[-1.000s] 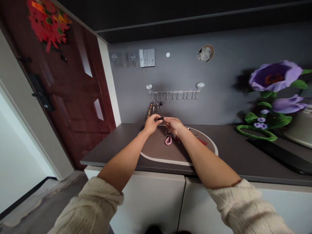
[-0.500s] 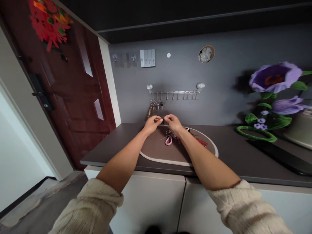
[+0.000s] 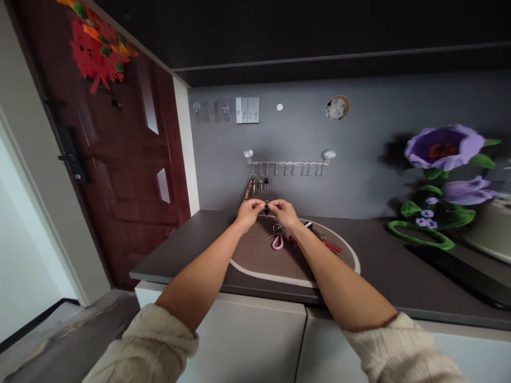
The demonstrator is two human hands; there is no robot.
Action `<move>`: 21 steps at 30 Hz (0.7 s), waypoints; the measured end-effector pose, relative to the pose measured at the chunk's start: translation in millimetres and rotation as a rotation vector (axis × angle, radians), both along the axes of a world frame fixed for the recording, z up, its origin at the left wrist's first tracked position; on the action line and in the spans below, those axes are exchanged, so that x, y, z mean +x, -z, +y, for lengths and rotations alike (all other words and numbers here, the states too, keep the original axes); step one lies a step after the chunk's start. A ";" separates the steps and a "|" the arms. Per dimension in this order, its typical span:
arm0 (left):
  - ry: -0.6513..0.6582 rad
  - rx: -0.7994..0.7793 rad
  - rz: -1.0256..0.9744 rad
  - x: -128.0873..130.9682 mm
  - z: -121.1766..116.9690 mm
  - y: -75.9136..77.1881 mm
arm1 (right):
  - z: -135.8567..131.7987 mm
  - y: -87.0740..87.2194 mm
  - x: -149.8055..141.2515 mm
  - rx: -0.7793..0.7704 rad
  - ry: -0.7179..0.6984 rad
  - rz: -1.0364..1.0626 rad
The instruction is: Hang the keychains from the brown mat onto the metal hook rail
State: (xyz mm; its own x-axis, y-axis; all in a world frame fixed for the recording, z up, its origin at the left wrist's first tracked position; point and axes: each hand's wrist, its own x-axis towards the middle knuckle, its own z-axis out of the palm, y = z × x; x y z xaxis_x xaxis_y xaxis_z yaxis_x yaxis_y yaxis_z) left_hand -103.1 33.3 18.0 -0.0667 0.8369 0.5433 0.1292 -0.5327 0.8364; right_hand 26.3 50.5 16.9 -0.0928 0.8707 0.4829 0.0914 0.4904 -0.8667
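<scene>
My left hand [image 3: 250,213] and my right hand [image 3: 282,213] meet above the back of an oval brown mat [image 3: 255,260], fingertips pinched. Between them hangs a small black-headed key [image 3: 267,210] on a ring, gripped from both sides. Just behind and above, a clear hook rail [image 3: 289,164] is fixed to the wall, and several keys [image 3: 260,183] hang from its left hooks. A dark strap with lettering [image 3: 248,190] dangles there too. On the mat below my right hand lie more keys with a pink loop [image 3: 278,242] and a red tag [image 3: 332,247], partly hidden by my forearm.
Purple fabric flowers [image 3: 445,149] with a green ring base [image 3: 419,235] stand on the right of the dark counter [image 3: 379,276], near a long black object [image 3: 459,274]. A dark shelf [image 3: 319,42] overhangs the wall. A red-brown door [image 3: 131,213] is on the left.
The view has tilted up slightly, so everything sits lower in the picture. The key between my fingers now shows more clearly; both hands keep their pinch near the rail.
</scene>
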 end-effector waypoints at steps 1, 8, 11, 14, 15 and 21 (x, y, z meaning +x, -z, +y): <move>0.003 -0.009 -0.019 0.8 -1.0 -0.4 | -0.8 -0.1 -0.2 -0.010 -0.006 0.005; 0.018 0.002 -0.069 3.9 -3.9 -0.7 | 0.9 -1.4 0.4 0.066 0.036 -0.038; 0.025 0.006 -0.092 3.5 -2.4 -0.5 | 4.6 -3.7 1.1 0.109 0.071 -0.054; 0.002 -0.004 -0.084 2.6 -1.0 -0.3 | 8.6 -8.8 1.7 0.138 0.095 -0.044; -0.010 -0.007 -0.073 2.4 -0.6 0.1 | 10.0 -11.2 2.0 0.144 0.102 -0.034; -0.061 -0.028 0.022 2.2 3.7 7.8 | 18.9 -31.9 3.5 0.064 0.128 0.097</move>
